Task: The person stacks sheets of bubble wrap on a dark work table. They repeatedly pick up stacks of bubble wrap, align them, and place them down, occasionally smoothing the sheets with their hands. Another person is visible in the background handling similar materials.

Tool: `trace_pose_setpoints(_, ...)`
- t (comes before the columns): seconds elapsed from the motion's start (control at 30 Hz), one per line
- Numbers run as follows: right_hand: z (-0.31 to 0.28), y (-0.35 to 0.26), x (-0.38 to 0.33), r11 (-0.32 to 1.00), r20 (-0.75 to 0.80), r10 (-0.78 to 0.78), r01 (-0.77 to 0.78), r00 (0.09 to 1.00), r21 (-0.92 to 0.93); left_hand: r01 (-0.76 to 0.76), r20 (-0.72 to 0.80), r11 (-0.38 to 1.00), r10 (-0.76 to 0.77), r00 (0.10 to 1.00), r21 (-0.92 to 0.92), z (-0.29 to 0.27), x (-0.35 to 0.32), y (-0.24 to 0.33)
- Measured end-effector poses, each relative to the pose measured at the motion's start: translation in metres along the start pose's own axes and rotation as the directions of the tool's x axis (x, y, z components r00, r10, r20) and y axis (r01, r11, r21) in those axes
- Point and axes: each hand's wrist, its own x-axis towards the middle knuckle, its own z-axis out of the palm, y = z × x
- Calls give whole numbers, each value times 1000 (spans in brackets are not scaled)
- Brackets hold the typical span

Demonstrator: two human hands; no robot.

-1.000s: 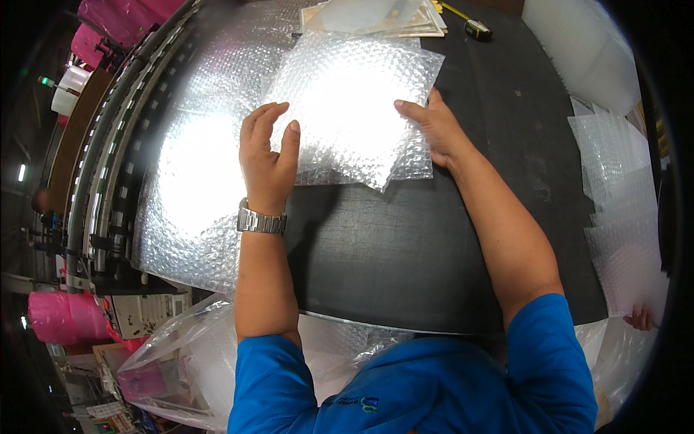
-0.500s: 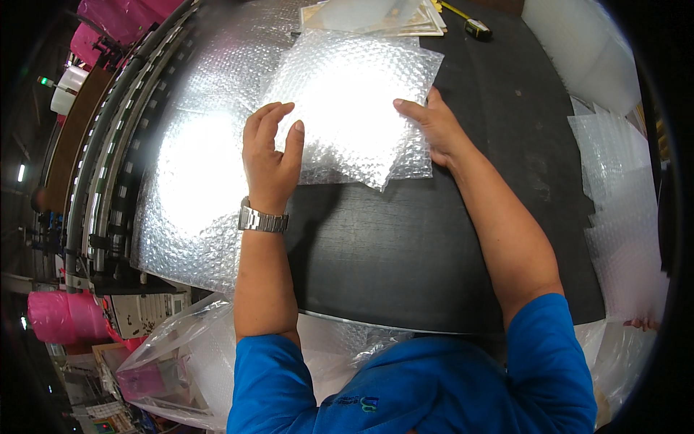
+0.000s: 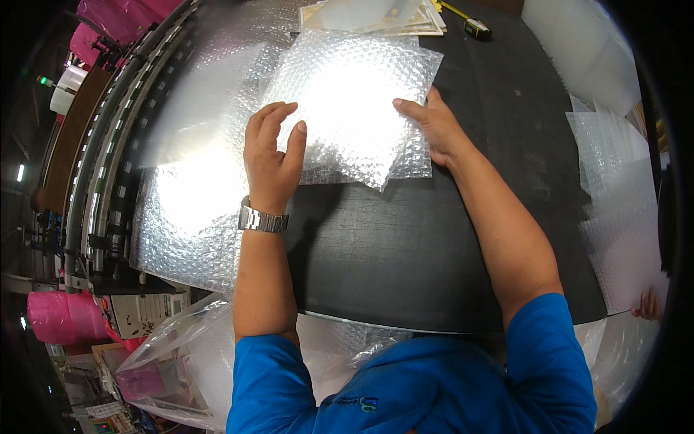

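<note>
A small pile of clear bubble wrap sheets (image 3: 354, 108) lies in front of me on the dark table, lit by strong glare. My right hand (image 3: 434, 126) grips the right edge of the pile, thumb on top and fingers underneath. At the left side of the pile my left hand (image 3: 275, 148) is raised with fingers slightly curved and thumb apart, nothing between them. Whether its fingertips touch the sheets I cannot tell. A metal watch (image 3: 262, 217) is on my left wrist. Wide bubble wrap (image 3: 188, 239) spreads left of that hand, with a smoother translucent sheet (image 3: 206, 108) over its upper part.
The black table (image 3: 405, 253) carries flat boards (image 3: 376, 18) and a tape measure (image 3: 477, 29) at the far side. Machine rollers (image 3: 108, 166) line the left. Another person's hand (image 3: 647, 305) is near bubble wrap sheets (image 3: 622, 224) at the right edge.
A translucent sheet now covers the upper part of the left bubble wrap. The other person's hand at right has moved up and shows more. My hands have barely moved.
</note>
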Motion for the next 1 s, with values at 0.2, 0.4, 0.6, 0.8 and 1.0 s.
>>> trace_pose_setpoints(0.2, -1, 0, 2, 1000, 2, 7, -7, 1000, 24, 0, 26, 1000, -1, 1000, 15, 1, -1, -1)
trace_pose_setpoints(0.4, -4, 3, 4, 1000, -11, 14, -14, 1000, 13, -11, 35, 1000, 11, 999, 3, 2, 0, 1)
trace_pose_setpoints(0.6, -2, 1, 3, 1000, 6, 21, -21, 1000, 23, 10, 51, 1000, -11, 999, 11, 1, 0, 4)
trace_pose_setpoints(0.8, -5, 4, 6, 999, 10, 17, -17, 1000, 28, -64, 97, 992, 74, 993, -105, 0, 1, 19)
trace_pose_setpoints(1.0, -4, 3, 4, 999, 16, 17, -18, 1000, 31, -211, -161, 978, 209, 964, 9, -6, 3, 11)
